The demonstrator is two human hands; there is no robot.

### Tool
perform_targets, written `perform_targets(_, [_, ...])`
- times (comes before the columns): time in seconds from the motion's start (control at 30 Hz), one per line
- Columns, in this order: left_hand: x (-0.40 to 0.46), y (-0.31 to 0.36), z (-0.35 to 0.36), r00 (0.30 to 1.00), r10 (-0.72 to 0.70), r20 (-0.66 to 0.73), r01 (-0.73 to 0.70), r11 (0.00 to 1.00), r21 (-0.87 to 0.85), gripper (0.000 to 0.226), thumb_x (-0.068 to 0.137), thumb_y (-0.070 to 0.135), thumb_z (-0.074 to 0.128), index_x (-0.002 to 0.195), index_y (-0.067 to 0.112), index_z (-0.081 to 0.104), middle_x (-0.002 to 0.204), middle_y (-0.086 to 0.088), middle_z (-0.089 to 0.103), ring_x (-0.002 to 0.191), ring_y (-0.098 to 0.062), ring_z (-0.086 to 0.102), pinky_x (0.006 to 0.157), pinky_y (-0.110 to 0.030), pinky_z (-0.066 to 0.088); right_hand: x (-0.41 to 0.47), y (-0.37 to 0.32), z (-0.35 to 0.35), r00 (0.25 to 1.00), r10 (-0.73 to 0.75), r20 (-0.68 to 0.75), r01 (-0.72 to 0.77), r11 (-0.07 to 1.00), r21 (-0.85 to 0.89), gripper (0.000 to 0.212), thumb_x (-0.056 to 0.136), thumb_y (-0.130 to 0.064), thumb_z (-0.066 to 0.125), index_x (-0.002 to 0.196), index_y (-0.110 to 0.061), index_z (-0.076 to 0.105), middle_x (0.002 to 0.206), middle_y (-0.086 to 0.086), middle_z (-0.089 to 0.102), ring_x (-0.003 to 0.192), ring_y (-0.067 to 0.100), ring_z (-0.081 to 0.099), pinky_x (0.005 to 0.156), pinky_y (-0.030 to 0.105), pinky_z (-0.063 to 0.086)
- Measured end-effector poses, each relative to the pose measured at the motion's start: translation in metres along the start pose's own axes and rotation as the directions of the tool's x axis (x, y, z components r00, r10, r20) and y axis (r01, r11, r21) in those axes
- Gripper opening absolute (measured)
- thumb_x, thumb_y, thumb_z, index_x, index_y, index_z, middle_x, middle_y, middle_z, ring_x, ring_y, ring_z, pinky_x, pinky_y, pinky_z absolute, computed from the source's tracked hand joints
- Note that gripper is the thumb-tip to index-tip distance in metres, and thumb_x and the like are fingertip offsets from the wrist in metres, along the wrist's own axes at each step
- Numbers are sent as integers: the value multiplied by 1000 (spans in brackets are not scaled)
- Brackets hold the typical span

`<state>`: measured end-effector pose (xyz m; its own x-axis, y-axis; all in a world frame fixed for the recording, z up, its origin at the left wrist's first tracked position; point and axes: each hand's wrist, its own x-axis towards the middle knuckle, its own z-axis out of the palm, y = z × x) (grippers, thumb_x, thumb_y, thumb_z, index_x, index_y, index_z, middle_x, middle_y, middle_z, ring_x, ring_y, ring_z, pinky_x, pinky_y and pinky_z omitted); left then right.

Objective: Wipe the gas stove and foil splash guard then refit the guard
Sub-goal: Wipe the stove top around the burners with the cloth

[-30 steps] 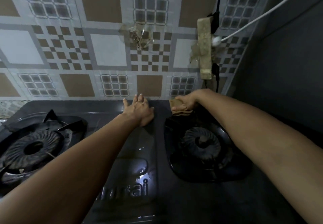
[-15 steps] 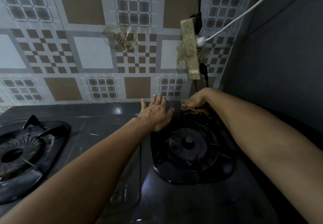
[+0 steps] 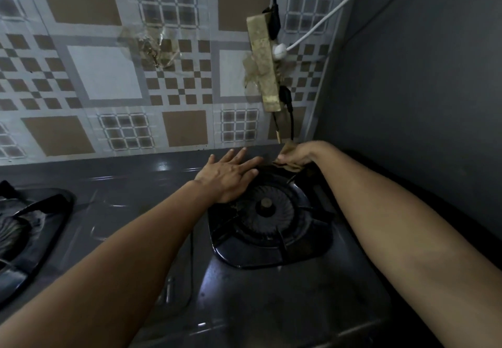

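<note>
Two hands worked one stove [image 3: 152, 181] with two burners, the right burner [image 3: 267, 209] in full view and the left burner [image 3: 16, 225] cut off at the frame edge. The left hand [image 3: 228, 176] lay flat with fingers straight, holding nothing, on the stove top at the right burner's back-left rim, while the right hand [image 3: 297, 156] had its grip curled on one tan cloth [image 3: 292, 167] at the stove's back edge, just behind that burner. Behind stood a patterned tile wall [image 3: 103, 75] carrying one taped power strip [image 3: 264, 67] with one white cable [image 3: 326, 18] and black cords plugged in, and the forearms hid part of the stove top.
</note>
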<state>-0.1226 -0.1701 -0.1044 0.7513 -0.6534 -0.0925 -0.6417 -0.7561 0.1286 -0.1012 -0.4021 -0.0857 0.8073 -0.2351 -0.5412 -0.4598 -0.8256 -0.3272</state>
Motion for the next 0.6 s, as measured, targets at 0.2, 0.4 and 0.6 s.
perform_targets(0.2, [-1,1,0,1000,-25,14,25,1000,-19,51,100,54,10,150,47,3,163,3,-2,150,-23,-3,119,-56,4,-55,25,12,990,114,-87,-77,933,351,56,101,-44,41,139,-3,44,142,15,44,123,33,47,91,43,41])
perform_targets(0.4, [-2,4,-1,999,-46,6,46,999,8,51,101,54,10,150,48,1,163,3,-1,150,-25,-4,118,-58,0,-66,40,27,978,184,-102,-93,815,573,33,100,-29,43,82,-6,58,84,15,56,73,30,54,65,41,50])
perform_targets(0.6, [-2,10,-4,994,-110,-7,110,986,127,52,99,55,7,150,47,-4,163,-1,-3,149,-31,-9,113,-66,-5,-97,58,44,978,204,-51,-124,754,645,37,100,-34,40,78,-12,60,78,13,61,67,25,56,57,29,44])
